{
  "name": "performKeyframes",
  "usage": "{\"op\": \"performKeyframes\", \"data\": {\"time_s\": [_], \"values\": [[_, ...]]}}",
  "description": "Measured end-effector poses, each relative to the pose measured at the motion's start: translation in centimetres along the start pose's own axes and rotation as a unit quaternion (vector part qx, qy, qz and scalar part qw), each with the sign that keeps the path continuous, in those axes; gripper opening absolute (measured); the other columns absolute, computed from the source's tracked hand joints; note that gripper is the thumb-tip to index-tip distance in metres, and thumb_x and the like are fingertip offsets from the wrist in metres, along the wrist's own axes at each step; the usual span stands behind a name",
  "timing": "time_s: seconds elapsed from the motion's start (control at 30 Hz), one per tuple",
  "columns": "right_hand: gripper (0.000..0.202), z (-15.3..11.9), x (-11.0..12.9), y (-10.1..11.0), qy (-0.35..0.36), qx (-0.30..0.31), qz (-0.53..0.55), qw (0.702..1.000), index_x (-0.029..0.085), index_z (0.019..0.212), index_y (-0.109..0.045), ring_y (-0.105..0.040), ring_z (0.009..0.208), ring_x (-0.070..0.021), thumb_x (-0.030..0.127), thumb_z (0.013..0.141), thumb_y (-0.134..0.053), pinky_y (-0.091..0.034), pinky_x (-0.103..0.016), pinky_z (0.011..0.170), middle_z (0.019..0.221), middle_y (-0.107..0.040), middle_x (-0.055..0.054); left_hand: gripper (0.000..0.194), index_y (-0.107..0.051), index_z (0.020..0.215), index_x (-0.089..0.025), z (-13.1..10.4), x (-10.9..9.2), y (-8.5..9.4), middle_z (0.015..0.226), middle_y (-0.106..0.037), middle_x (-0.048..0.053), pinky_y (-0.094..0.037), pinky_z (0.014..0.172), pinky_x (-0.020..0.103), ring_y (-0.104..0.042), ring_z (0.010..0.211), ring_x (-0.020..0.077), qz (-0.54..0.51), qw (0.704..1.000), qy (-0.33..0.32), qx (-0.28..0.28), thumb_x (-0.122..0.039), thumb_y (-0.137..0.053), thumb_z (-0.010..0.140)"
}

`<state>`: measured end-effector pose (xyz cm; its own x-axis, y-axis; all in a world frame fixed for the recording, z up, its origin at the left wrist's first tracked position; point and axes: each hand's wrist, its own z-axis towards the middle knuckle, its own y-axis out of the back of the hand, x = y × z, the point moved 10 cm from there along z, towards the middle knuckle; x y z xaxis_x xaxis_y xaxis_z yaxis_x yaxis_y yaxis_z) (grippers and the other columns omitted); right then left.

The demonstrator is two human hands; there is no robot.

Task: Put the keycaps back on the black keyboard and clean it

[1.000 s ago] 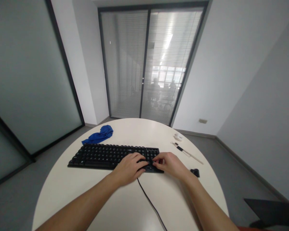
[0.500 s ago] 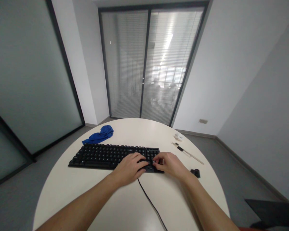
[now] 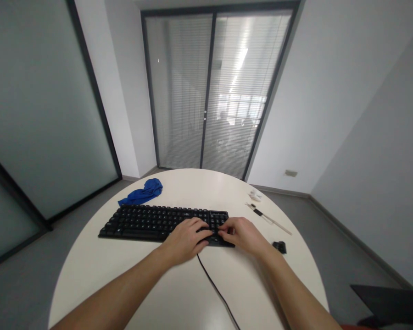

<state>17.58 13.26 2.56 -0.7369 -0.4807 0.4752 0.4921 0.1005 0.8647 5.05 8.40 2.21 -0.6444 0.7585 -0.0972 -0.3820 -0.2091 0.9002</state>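
Note:
A black keyboard lies across the table, its right end under both hands. My left hand rests on the right part of the keyboard, fingers apart and holding nothing. Over the number keys, my right hand has thumb and forefinger drawn together in a pinch. Whatever sits between those fingertips is too small to make out. Below my left hand, a black cable runs toward the table's near edge. Small black pieces, perhaps keycaps, lie to the right of my right forearm.
The round white table carries a crumpled blue cloth behind the keyboard. At the right lie a thin pale stick with a black band beside it, and a small white item. A dark flat object stands beyond the right edge.
Both hands keep nearly the same place on the keyboard. The right fingertips have shifted very slightly at the number keys.

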Motion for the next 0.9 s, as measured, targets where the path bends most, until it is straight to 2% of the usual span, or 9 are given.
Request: {"op": "performKeyframes", "data": {"time_s": [0.37,0.53,0.73,0.9], "values": [[0.018,0.1,-0.4,0.0,0.0,-0.006,0.003,1.0,0.023,0.084,-0.078,-0.063,0.066,-0.0161,0.032,0.084,-0.062,-0.039,-0.025,0.059,0.078,-0.075,-0.002,0.029,-0.063,0.123,-0.025,0.0,0.0,0.0,0.121,-0.064,0.005,-0.046,0.098,0.043,-0.054,0.116,0.0245,0.001,1.0,0.001,-0.001,-0.029,-0.061,0.093],[0.013,0.0,0.4,0.4,0.035,-0.014,0.002,0.999,0.023,0.086,-0.075,-0.063,0.071,-0.0161,0.026,0.082,-0.064,-0.043,-0.025,0.065,0.081,-0.073,-0.001,0.03,-0.063,0.123,-0.026,0.0,-0.1,0.1,0.121,-0.064,0.005,-0.046,0.099,0.042,-0.054,0.116,0.0241,-0.002,1.0,-0.003,-0.003,-0.028,-0.061,0.094],[0.008,-0.1,0.6,0.4,0.036,-0.015,-0.011,0.999,0.023,0.083,-0.072,-0.064,0.074,-0.017,0.025,0.079,-0.065,-0.044,-0.026,0.069,0.083,-0.072,-0.001,0.03,-0.063,0.124,-0.025,0.1,0.0,0.0,0.121,-0.064,0.005,-0.046,0.098,0.042,-0.054,0.115,0.024,-0.002,1.0,-0.003,-0.002,-0.028,-0.061,0.094],[0.013,0.0,0.4,0.3,0.035,-0.01,-0.003,0.999,0.024,0.086,-0.074,-0.066,0.075,-0.0172,0.025,0.081,-0.063,-0.045,-0.026,0.069,0.084,-0.074,-0.001,0.029,-0.063,0.123,-0.026,0.0,0.0,0.2,0.12,-0.064,0.005,-0.046,0.098,0.041,-0.054,0.115,0.0234,0.001,1.0,-0.004,-0.013,-0.029,-0.06,0.094]]}}
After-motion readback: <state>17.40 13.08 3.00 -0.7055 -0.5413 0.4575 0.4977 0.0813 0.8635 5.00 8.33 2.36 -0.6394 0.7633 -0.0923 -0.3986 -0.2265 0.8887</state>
